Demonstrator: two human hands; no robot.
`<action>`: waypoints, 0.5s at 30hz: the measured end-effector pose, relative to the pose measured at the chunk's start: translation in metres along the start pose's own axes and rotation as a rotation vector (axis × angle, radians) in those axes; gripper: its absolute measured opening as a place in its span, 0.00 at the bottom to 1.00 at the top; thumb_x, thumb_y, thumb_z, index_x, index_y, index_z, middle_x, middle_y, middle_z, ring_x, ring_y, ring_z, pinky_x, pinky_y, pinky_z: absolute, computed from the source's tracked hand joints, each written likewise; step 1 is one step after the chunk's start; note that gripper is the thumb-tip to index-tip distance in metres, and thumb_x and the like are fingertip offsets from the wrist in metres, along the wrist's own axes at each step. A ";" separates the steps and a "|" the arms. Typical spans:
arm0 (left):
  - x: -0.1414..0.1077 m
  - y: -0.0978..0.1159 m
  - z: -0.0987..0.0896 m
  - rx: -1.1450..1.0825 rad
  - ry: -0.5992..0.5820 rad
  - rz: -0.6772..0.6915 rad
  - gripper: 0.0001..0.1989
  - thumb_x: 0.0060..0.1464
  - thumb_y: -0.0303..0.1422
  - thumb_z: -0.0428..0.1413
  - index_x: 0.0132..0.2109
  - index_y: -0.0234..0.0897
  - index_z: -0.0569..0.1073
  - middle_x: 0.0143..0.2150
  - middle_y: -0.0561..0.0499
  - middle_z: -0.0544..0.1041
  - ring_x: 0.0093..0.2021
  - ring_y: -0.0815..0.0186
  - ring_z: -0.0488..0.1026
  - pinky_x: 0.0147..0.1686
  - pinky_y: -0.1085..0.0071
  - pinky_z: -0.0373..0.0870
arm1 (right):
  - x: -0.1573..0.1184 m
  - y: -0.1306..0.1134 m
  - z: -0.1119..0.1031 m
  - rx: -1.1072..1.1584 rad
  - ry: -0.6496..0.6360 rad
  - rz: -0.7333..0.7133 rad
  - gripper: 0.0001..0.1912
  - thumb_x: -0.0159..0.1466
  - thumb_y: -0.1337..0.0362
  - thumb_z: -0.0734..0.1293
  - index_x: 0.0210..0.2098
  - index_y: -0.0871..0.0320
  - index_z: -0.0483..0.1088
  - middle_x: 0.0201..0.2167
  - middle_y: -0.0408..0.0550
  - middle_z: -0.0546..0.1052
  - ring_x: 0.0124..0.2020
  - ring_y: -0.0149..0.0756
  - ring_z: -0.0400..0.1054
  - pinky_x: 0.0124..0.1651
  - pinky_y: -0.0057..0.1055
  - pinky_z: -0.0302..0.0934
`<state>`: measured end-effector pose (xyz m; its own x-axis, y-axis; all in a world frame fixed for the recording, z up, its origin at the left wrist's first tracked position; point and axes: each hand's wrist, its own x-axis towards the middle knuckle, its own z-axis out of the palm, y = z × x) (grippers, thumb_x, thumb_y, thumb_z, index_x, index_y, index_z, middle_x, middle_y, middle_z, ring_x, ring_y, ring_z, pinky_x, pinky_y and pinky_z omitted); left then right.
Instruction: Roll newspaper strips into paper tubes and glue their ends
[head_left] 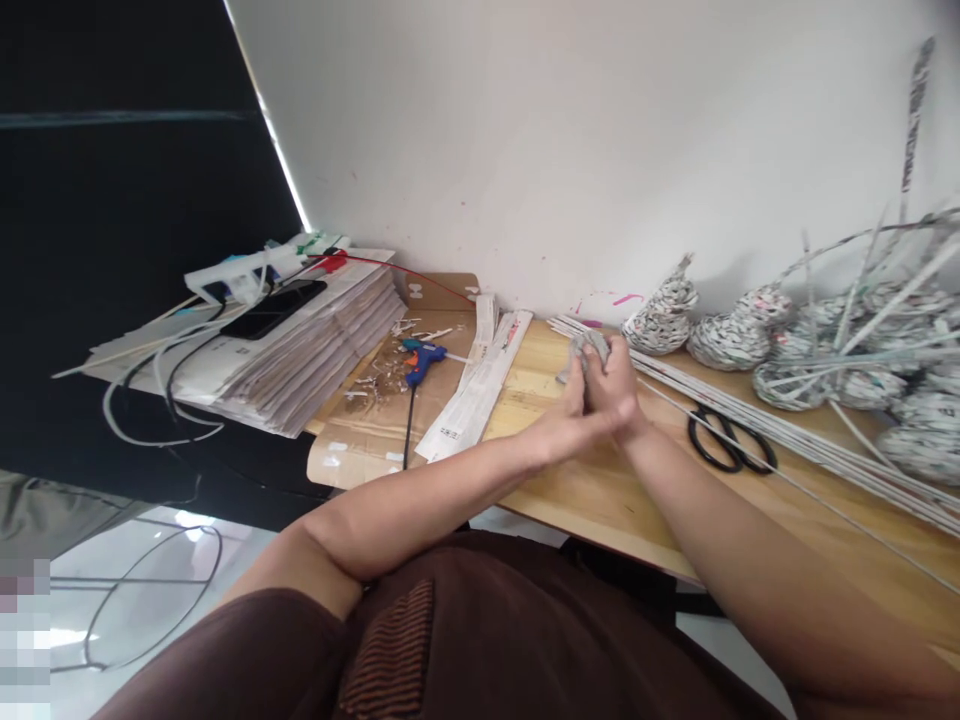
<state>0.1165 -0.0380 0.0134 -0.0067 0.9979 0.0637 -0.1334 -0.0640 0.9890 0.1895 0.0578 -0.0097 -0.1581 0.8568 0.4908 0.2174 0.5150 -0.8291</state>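
Observation:
My left hand (571, 412) and my right hand (616, 385) are pressed together over the wooden table, closed around a crumpled grey wad (591, 343). Whether the wad is paper or cloth I cannot tell. Fingers hide its lower part. Just right of my hands, a bundle of thin rolled-paper sticks (757, 425) runs diagonally along the table. Black-handled scissors (712, 440) lie beneath and beside these sticks. Left of my hands are flat printed paper strips (480, 385).
A blue glue gun (424, 364) rests on cardboard (352, 435) among white scraps. A tall paper stack (315, 350) carries a phone (274, 308), a power strip (244, 272) and cables. Several woven paper shapes (739, 335) stand along the wall, with long sticks protruding at right.

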 end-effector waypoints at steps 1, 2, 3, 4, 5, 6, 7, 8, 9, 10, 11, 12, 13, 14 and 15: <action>-0.010 0.002 -0.005 0.019 -0.048 0.010 0.45 0.42 0.40 0.67 0.65 0.44 0.58 0.66 0.44 0.61 0.62 0.53 0.63 0.56 0.61 0.64 | 0.002 0.002 -0.002 -0.053 -0.021 -0.010 0.09 0.66 0.56 0.58 0.37 0.55 0.61 0.29 0.46 0.71 0.30 0.39 0.64 0.35 0.35 0.57; -0.020 0.005 -0.013 0.096 -0.139 0.035 0.44 0.43 0.39 0.67 0.66 0.43 0.58 0.66 0.43 0.62 0.61 0.53 0.65 0.56 0.59 0.65 | 0.003 0.003 -0.003 -0.126 -0.040 -0.010 0.10 0.66 0.55 0.57 0.34 0.54 0.62 0.27 0.45 0.71 0.29 0.38 0.63 0.34 0.35 0.56; -0.029 0.010 -0.023 0.178 -0.166 0.058 0.39 0.45 0.39 0.65 0.64 0.42 0.62 0.63 0.42 0.66 0.59 0.54 0.67 0.55 0.59 0.65 | 0.004 0.003 -0.003 -0.201 -0.053 -0.006 0.12 0.67 0.55 0.57 0.32 0.54 0.61 0.25 0.45 0.70 0.27 0.38 0.63 0.33 0.34 0.56; -0.039 0.016 -0.036 0.281 -0.167 0.066 0.31 0.48 0.39 0.64 0.59 0.40 0.69 0.58 0.43 0.71 0.57 0.55 0.69 0.56 0.59 0.65 | 0.005 0.002 -0.003 -0.265 -0.068 -0.006 0.13 0.67 0.54 0.57 0.29 0.54 0.61 0.23 0.45 0.69 0.26 0.38 0.63 0.33 0.34 0.55; -0.049 0.021 -0.050 0.414 -0.155 0.075 0.22 0.50 0.40 0.62 0.52 0.39 0.75 0.53 0.44 0.76 0.55 0.56 0.71 0.56 0.59 0.64 | 0.007 0.002 -0.003 -0.322 -0.072 -0.009 0.16 0.67 0.53 0.56 0.27 0.54 0.61 0.22 0.46 0.69 0.26 0.38 0.63 0.32 0.33 0.54; -0.058 0.026 -0.065 0.557 -0.113 0.099 0.17 0.51 0.41 0.61 0.47 0.40 0.78 0.49 0.46 0.78 0.52 0.57 0.73 0.56 0.59 0.64 | 0.008 0.002 -0.003 -0.368 -0.071 -0.013 0.18 0.67 0.52 0.55 0.25 0.54 0.60 0.21 0.46 0.69 0.26 0.39 0.64 0.32 0.33 0.54; -0.069 0.029 -0.080 0.679 -0.025 0.136 0.16 0.50 0.41 0.62 0.45 0.40 0.78 0.46 0.46 0.79 0.50 0.58 0.74 0.55 0.59 0.65 | 0.010 0.002 -0.004 -0.401 -0.074 -0.015 0.21 0.68 0.51 0.54 0.24 0.54 0.61 0.21 0.48 0.70 0.26 0.39 0.65 0.31 0.33 0.54; -0.079 0.030 -0.095 0.785 0.036 0.176 0.17 0.49 0.42 0.63 0.46 0.41 0.78 0.47 0.47 0.79 0.50 0.58 0.74 0.55 0.59 0.65 | 0.012 0.002 -0.005 -0.416 -0.084 -0.011 0.24 0.68 0.49 0.52 0.22 0.54 0.61 0.20 0.48 0.70 0.26 0.39 0.66 0.30 0.32 0.53; -0.089 0.030 -0.108 0.885 0.055 0.202 0.19 0.48 0.42 0.63 0.47 0.42 0.78 0.48 0.47 0.78 0.51 0.58 0.73 0.55 0.59 0.65 | 0.013 0.002 -0.006 -0.423 -0.099 0.006 0.27 0.68 0.47 0.51 0.20 0.55 0.62 0.19 0.49 0.71 0.25 0.39 0.66 0.29 0.32 0.53; -0.099 0.028 -0.119 0.969 0.066 0.225 0.20 0.47 0.42 0.64 0.47 0.42 0.77 0.48 0.47 0.78 0.51 0.57 0.72 0.55 0.59 0.65 | 0.014 0.003 -0.007 -0.427 -0.119 0.030 0.29 0.67 0.44 0.50 0.19 0.55 0.63 0.18 0.49 0.70 0.24 0.38 0.66 0.28 0.31 0.52; -0.108 0.025 -0.129 1.036 0.063 0.226 0.22 0.46 0.43 0.64 0.49 0.43 0.77 0.49 0.46 0.77 0.52 0.57 0.72 0.55 0.58 0.66 | 0.013 0.004 -0.008 -0.437 -0.141 0.051 0.31 0.66 0.42 0.51 0.18 0.55 0.64 0.16 0.49 0.70 0.23 0.38 0.66 0.27 0.31 0.52; -0.117 0.021 -0.136 1.087 0.071 0.217 0.25 0.45 0.43 0.65 0.51 0.43 0.75 0.50 0.46 0.76 0.52 0.56 0.71 0.54 0.57 0.66 | 0.012 0.005 -0.009 -0.459 -0.163 0.055 0.32 0.65 0.40 0.52 0.17 0.56 0.64 0.15 0.49 0.70 0.22 0.38 0.66 0.27 0.31 0.52; -0.124 0.017 -0.142 1.129 0.067 0.211 0.28 0.44 0.44 0.65 0.53 0.42 0.74 0.52 0.45 0.75 0.54 0.55 0.70 0.55 0.56 0.66 | 0.011 0.005 -0.009 -0.497 -0.186 0.038 0.32 0.63 0.40 0.54 0.16 0.56 0.65 0.15 0.49 0.70 0.23 0.38 0.66 0.28 0.31 0.53; -0.130 0.014 -0.145 1.158 0.070 0.213 0.31 0.43 0.44 0.66 0.55 0.42 0.73 0.53 0.44 0.74 0.54 0.55 0.69 0.55 0.56 0.66 | 0.008 0.005 -0.010 -0.549 -0.199 0.001 0.31 0.63 0.40 0.56 0.16 0.56 0.66 0.17 0.50 0.71 0.25 0.40 0.67 0.30 0.32 0.54; -0.134 0.010 -0.147 1.173 0.076 0.220 0.32 0.44 0.44 0.65 0.56 0.42 0.71 0.54 0.44 0.73 0.55 0.55 0.69 0.55 0.55 0.66 | 0.006 0.004 -0.010 -0.609 -0.192 -0.051 0.28 0.62 0.42 0.58 0.18 0.57 0.68 0.20 0.52 0.74 0.30 0.43 0.68 0.33 0.34 0.56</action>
<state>-0.0301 -0.1719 -0.0045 0.0202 0.9605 0.2774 0.8636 -0.1566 0.4792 0.1988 0.0653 -0.0079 -0.3403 0.8406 0.4214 0.7048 0.5247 -0.4775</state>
